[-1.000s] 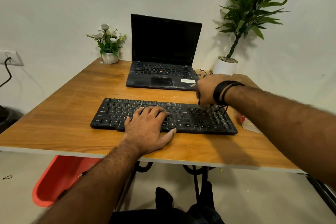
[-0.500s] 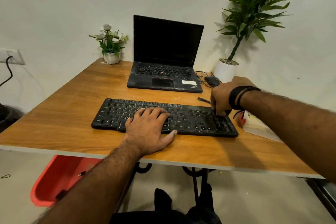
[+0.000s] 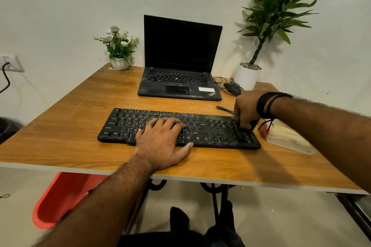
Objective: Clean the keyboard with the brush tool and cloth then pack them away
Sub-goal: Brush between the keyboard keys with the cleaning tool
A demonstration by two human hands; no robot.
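1. An open black laptop (image 3: 180, 74) sits at the back of the desk (image 3: 70, 126).
2. A small flower pot (image 3: 120, 63) stands left of it.
3. A mouse (image 3: 232, 88) and tall potted plant (image 3: 249, 75) stand to its right.

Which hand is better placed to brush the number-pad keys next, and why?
Right. The right hand already has its fingers curled over the right end of the keyboard, seemingly gripping a small tool there; the left hand lies flat, steadying the middle.
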